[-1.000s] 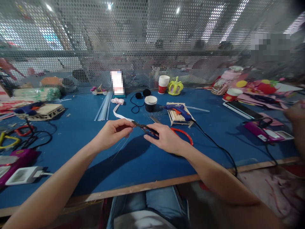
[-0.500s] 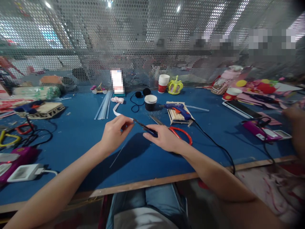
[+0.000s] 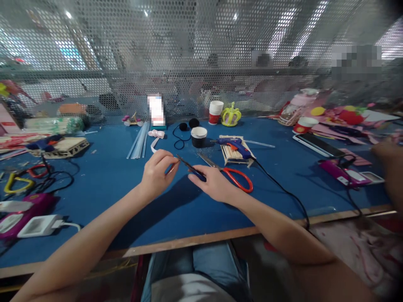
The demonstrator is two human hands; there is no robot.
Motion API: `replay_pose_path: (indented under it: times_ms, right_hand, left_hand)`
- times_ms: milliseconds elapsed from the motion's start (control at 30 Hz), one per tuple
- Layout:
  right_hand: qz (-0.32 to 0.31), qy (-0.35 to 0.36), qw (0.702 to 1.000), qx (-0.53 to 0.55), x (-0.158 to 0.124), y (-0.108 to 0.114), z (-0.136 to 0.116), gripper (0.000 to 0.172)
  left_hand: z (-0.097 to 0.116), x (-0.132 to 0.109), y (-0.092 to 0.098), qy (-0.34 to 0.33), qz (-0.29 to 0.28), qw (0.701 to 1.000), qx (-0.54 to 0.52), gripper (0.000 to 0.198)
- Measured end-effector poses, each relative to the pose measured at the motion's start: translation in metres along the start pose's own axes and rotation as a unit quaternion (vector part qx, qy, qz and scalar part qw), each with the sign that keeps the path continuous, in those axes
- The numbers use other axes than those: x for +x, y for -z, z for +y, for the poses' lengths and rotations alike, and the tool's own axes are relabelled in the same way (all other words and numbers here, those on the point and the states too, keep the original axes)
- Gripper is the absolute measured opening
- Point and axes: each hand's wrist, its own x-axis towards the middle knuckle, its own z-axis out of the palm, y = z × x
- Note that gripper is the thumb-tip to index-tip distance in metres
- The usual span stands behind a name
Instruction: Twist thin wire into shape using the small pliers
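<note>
My right hand (image 3: 215,183) grips a small dark pair of snips (image 3: 191,168) with a blue handle, its blades pointing left and up. My left hand (image 3: 157,173) hovers beside the blade tips with fingers pinched on something thin that I cannot make out. Both hands are above the blue table (image 3: 176,209), near its middle. Red-handled scissors (image 3: 233,176) lie just right of my right hand.
A blue glue gun (image 3: 236,144) rests on a rack of wooden sticks, its black cord running to the front edge. A dark paper cup (image 3: 199,136), clear glue sticks (image 3: 138,140), a white ribbon (image 3: 155,138), a phone (image 3: 317,144) and another person's hand (image 3: 388,157) at the right.
My left hand has risen and drawn in close to the blade tips. The thin strands that hung below it are no longer seen. My right hand stays in place.
</note>
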Motion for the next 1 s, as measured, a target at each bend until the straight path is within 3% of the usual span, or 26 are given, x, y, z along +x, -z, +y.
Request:
replay_pose_path:
  times_ms: [67, 100, 200, 267, 300, 367, 400, 433, 500, 567, 600, 633, 700, 767, 900, 1000]
  right_hand:
    - [0.026, 0.025, 0.999, -0.027, 0.000, -0.002, 0.003, 0.026]
    - [0.039, 0.036, 0.998, -0.044, 0.001, -0.003, 0.006, 0.024]
    - [0.060, 0.065, 0.992, -0.094, 0.002, -0.002, 0.013, 0.024]
    - [0.061, 0.086, 0.987, -0.119, 0.003, 0.000, 0.016, 0.031]
    - [0.061, 0.094, 0.986, -0.123, 0.003, 0.001, 0.017, 0.035]
    - [0.064, 0.098, 0.987, -0.112, 0.004, 0.003, 0.016, 0.035]
    - [0.066, 0.092, 0.989, -0.095, 0.004, 0.005, 0.016, 0.033]
    - [0.067, 0.079, 0.992, -0.071, 0.005, 0.006, 0.015, 0.031]
    - [0.060, 0.038, 0.997, -0.018, 0.006, 0.010, 0.013, 0.031]
    - [0.043, -0.011, 0.999, 0.024, 0.007, 0.015, 0.012, 0.034]
    - [0.033, -0.029, 0.998, 0.038, 0.008, 0.016, 0.011, 0.035]
    - [0.021, -0.042, 0.998, 0.049, 0.008, 0.018, 0.010, 0.036]
    - [-0.001, -0.046, 0.997, 0.066, 0.006, 0.018, 0.008, 0.035]
    - [-0.021, -0.038, 0.996, 0.076, 0.004, 0.015, 0.005, 0.033]
    - [-0.037, -0.027, 0.997, 0.063, -0.001, 0.005, -0.001, 0.030]
    - [-0.013, -0.003, 0.999, 0.033, -0.001, 0.000, 0.000, 0.029]
  left_hand:
    - [0.007, 0.002, -0.001, 0.147, -0.014, 0.981, -0.122, 0.006]
    - [0.010, 0.003, 0.000, 0.230, -0.022, 0.953, -0.196, 0.008]
    - [0.017, 0.005, 0.001, 0.418, -0.045, 0.805, -0.419, 0.014]
    - [0.020, 0.007, 0.002, 0.473, -0.062, 0.709, -0.520, 0.019]
    - [0.021, 0.008, 0.003, 0.487, -0.071, 0.674, -0.550, 0.020]
    - [0.020, 0.008, 0.004, 0.499, -0.091, 0.649, -0.568, 0.020]
    - [0.020, 0.007, 0.005, 0.493, -0.099, 0.664, -0.553, 0.019]
    - [0.018, 0.007, 0.006, 0.475, -0.107, 0.702, -0.520, 0.019]
    - [0.014, 0.004, 0.010, 0.392, -0.107, 0.823, -0.397, 0.021]
    - [0.010, 0.001, 0.015, 0.233, -0.075, 0.944, -0.220, 0.020]
    - [0.008, 0.000, 0.017, 0.136, -0.051, 0.981, -0.127, 0.019]
    - [0.006, -0.001, 0.019, 0.039, -0.019, 0.998, -0.042, 0.019]
    - [0.005, 0.000, 0.021, -0.107, 0.023, 0.989, 0.101, 0.027]
    - [0.005, 0.002, 0.020, -0.178, 0.035, 0.964, 0.195, 0.029]
    - [0.006, 0.006, 0.016, -0.179, 0.007, 0.959, 0.221, 0.015]
    - [0.007, 0.006, 0.012, -0.084, 0.005, 0.989, 0.120, 0.003]
